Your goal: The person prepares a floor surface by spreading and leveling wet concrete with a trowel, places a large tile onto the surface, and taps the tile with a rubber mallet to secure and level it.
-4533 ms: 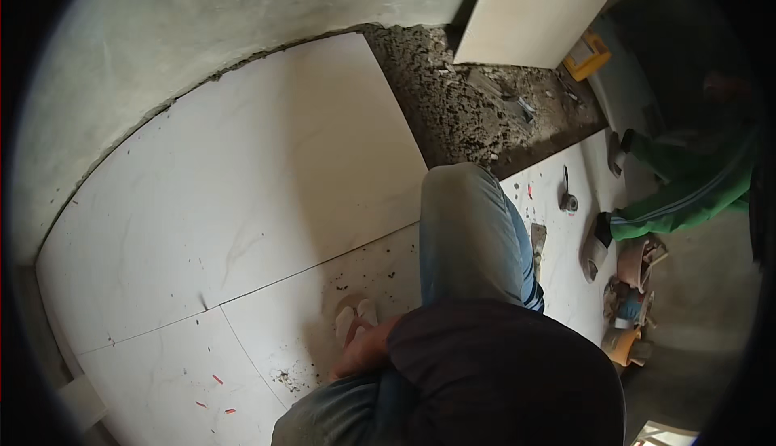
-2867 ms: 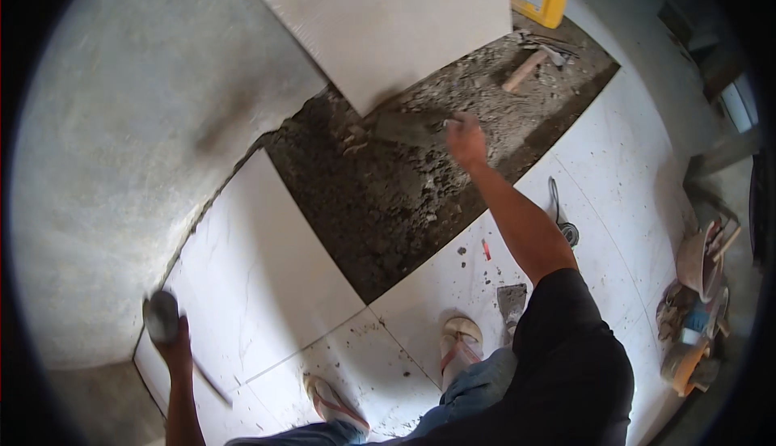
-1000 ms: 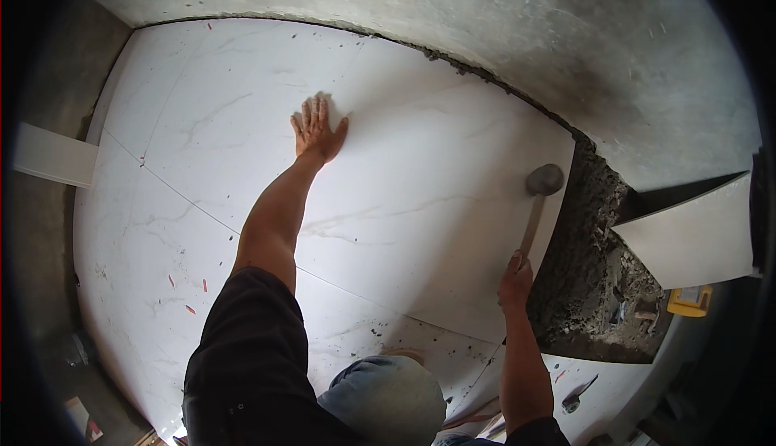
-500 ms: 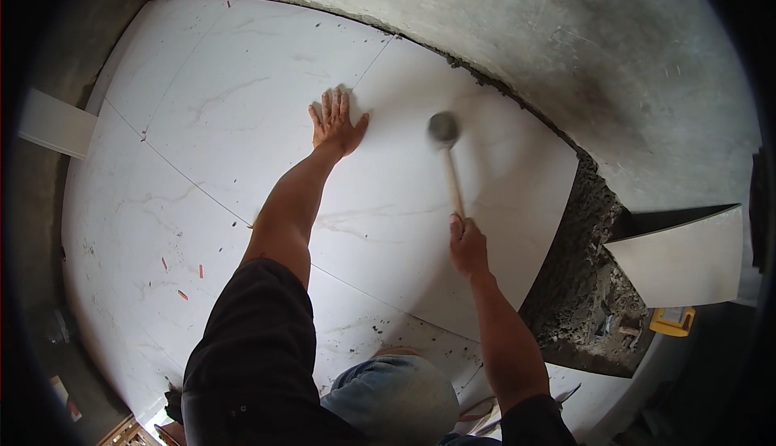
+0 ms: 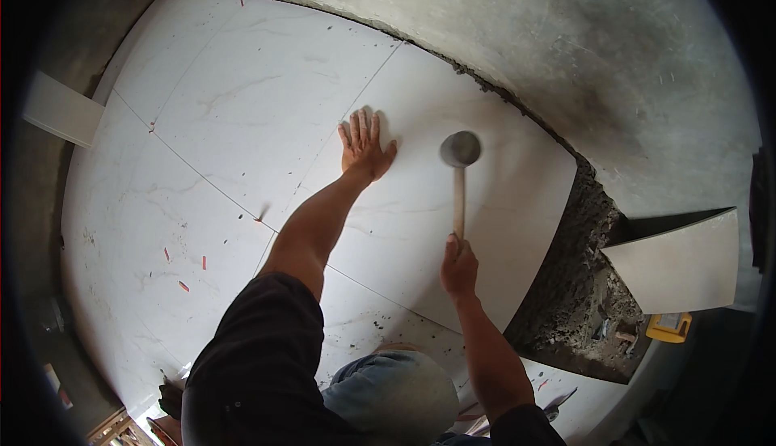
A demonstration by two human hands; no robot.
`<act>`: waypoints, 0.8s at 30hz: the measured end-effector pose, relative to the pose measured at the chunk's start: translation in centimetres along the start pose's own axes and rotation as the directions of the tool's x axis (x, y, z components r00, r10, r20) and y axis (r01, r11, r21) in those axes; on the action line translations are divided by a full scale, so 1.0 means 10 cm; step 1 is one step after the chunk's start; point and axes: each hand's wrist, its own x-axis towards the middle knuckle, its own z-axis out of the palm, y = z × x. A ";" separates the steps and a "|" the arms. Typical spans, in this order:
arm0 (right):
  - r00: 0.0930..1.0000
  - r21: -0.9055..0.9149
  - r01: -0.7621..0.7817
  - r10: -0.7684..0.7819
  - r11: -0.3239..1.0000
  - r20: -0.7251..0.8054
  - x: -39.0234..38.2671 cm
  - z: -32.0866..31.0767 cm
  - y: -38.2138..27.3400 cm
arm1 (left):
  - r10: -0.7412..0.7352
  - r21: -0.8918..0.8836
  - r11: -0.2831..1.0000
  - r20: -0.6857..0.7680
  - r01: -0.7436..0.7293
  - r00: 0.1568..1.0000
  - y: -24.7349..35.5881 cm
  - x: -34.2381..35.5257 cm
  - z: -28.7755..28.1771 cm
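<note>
Since half a second ago the rubber mallet has stayed raised over the same white floor tile, with its grey head now a little right of the left hand and slightly blurred.

Head view: the left hand lies flat on the tile, fingers spread and pointing far, palm pressing down, so this grip is open and holds nothing. The right hand is closed around the near end of the mallet's wooden handle; the handle points far, and the head is just right of the left hand. I cannot tell if the head touches the tile. To the right of the tile is a bare mortar bed. A loose tile leans against the grey wall at the right, and a yellow container is near it.
</note>
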 end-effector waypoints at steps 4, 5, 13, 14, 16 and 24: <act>0.996 0.028 0.055 -0.053 0.998 -0.065 0.00 0.00 0.02 | -0.070 0.045 0.996 -0.052 0.072 0.996 0.10 -0.07 -0.03; 0.984 0.040 0.127 -0.120 0.991 -0.130 0.02 0.00 0.02 | -0.047 0.003 0.999 -0.062 0.047 0.997 0.14 -0.07 -0.04; 0.998 -0.113 -0.043 0.047 0.993 0.035 0.22 0.02 0.08 | -0.085 -0.078 0.994 -0.074 0.079 0.994 0.32 -0.16 0.04; 0.997 -0.108 -0.016 0.023 0.994 0.067 0.24 0.02 0.09 | -0.081 -0.086 0.993 -0.061 0.076 0.995 0.31 -0.17 0.04; 0.991 0.045 0.116 -0.113 0.992 -0.069 0.28 0.03 0.11 | -0.085 -0.072 0.994 -0.079 0.079 0.993 0.30 -0.17 0.05; 0.995 0.056 0.102 -0.102 0.993 -0.001 0.32 0.07 0.10 | -0.084 -0.066 0.995 -0.069 0.080 0.994 0.30 -0.15 0.07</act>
